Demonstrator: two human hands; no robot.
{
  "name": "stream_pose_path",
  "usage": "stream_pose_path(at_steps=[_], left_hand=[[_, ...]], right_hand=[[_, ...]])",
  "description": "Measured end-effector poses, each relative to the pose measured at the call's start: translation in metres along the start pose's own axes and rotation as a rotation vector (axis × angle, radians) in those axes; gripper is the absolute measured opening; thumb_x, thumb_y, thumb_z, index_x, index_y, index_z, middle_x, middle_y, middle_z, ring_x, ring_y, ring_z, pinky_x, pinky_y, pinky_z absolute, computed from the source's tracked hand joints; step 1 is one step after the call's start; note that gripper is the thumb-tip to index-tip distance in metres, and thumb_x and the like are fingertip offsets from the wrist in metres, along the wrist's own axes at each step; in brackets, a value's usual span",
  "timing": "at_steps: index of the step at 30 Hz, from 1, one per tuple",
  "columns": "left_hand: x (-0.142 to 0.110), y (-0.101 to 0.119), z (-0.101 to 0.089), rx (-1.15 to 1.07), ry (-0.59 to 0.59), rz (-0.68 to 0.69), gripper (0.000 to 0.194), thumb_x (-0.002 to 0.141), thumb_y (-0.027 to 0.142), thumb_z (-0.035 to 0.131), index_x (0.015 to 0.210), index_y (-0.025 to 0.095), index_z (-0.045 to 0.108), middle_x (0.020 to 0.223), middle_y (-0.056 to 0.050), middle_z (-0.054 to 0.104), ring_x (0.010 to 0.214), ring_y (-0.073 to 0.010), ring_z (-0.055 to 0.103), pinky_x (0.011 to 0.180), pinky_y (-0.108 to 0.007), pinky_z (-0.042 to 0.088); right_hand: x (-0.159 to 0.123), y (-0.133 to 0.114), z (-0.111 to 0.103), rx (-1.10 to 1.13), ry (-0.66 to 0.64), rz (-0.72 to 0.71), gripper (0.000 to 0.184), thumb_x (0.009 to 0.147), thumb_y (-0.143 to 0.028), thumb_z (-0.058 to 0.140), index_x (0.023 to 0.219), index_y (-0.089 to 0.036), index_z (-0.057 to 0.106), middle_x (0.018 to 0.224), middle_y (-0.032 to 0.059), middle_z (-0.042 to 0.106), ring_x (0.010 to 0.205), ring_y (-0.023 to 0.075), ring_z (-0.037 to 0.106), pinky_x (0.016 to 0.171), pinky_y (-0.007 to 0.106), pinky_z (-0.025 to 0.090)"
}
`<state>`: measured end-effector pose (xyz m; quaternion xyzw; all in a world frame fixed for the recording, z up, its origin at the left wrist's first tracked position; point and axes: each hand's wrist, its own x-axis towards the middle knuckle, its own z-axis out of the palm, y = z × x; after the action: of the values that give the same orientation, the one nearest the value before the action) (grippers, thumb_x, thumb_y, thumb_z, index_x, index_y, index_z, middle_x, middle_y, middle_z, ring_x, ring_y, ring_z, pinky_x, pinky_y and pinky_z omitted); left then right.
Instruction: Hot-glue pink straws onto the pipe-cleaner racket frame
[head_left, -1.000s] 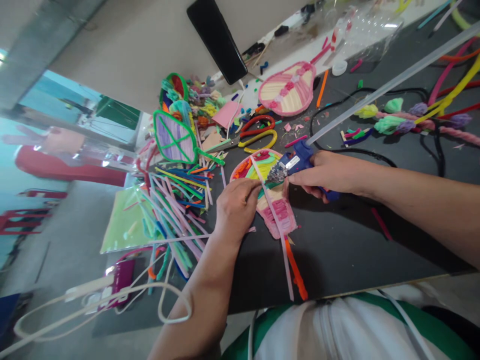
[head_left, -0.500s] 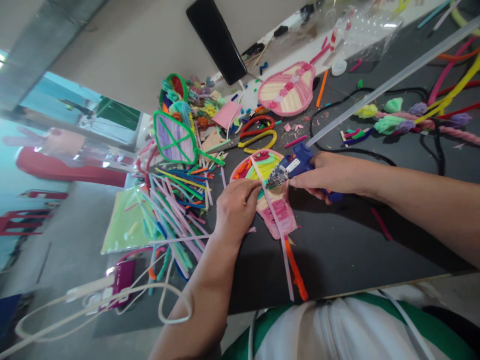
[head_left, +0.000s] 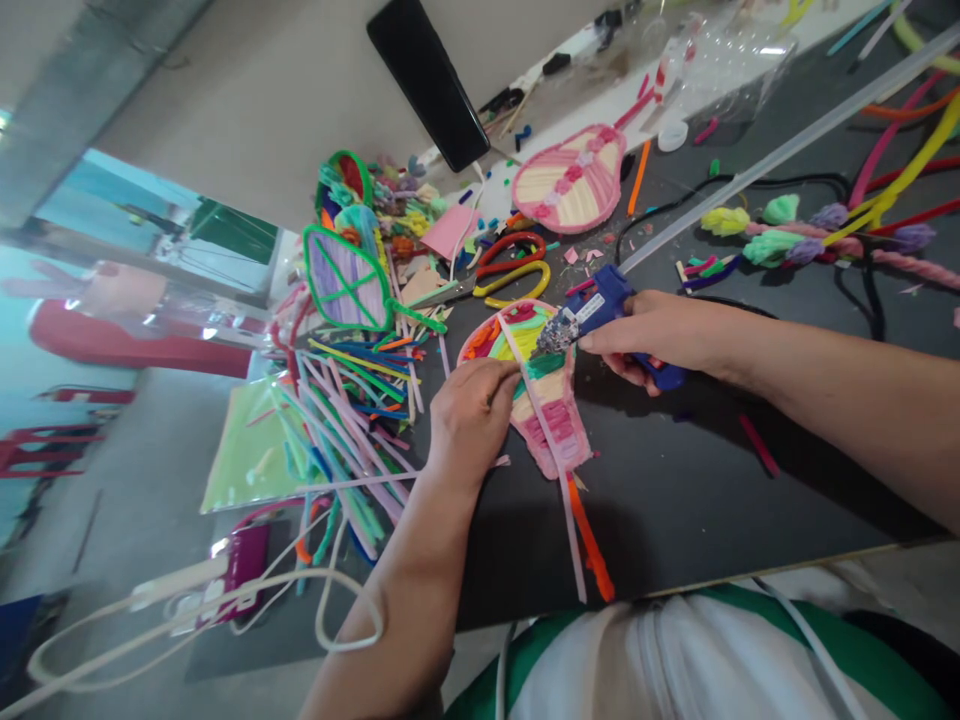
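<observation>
While your left hand point(head_left: 472, 405) presses its fingertips together at one pale strip point(head_left: 541, 420), your right hand point(head_left: 664, 330) grips one blue glue gun point(head_left: 606, 300), tip at one pink-edged, multicoloured piece point(head_left: 564, 425) on the desk point(head_left: 675, 500); beyond, scissors point(head_left: 478, 286); farther, one pink-and-cream paddle shape point(head_left: 574, 178).

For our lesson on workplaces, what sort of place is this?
Probably a craft workspace: a glue gun, scissors and loose pipe cleaners share the dark table.
</observation>
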<state>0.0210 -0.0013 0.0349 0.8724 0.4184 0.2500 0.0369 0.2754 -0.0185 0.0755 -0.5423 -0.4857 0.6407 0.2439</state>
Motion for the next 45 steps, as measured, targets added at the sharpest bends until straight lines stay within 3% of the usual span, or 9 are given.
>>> stream_pose_path(at_steps=[5,40,45], left_hand=[[0.0001,0.0,0.0011,0.017,0.023,0.009,0.013,0.09,0.022,0.061,0.093,0.018,0.073,0.092,-0.004,0.074,0.09,-0.0163,0.068,0.086,-0.028,0.054],[-0.0014,0.0028,-0.0012,0.017,-0.019,0.039,0.014,0.091,0.022,0.06,0.095,0.019,0.072,0.093,-0.006,0.074,0.092,-0.0177,0.068,0.088,-0.032,0.053],[-0.0009,0.0035,-0.0014,0.01,-0.014,0.04,0.014,0.091,0.022,0.061,0.095,0.018,0.073,0.092,-0.005,0.074,0.091,-0.0171,0.068,0.088,-0.03,0.053]], right_hand=[[0.0048,0.0006,0.0002,0.006,0.022,0.057,0.034,0.082,-0.032,0.063,0.053,-0.017,0.054,0.042,-0.001,0.051,0.037,0.0098,0.048,0.039,0.02,0.045],[0.0066,0.0011,-0.0025,0.035,0.035,0.038,0.036,0.085,-0.03,0.059,0.052,-0.017,0.055,0.042,0.0004,0.051,0.035,0.0091,0.045,0.038,0.02,0.045],[0.0075,0.0059,-0.0058,-0.006,-0.043,0.014,0.035,0.082,-0.034,0.063,0.052,-0.017,0.057,0.044,0.0017,0.053,0.036,0.01,0.047,0.038,0.021,0.045]])
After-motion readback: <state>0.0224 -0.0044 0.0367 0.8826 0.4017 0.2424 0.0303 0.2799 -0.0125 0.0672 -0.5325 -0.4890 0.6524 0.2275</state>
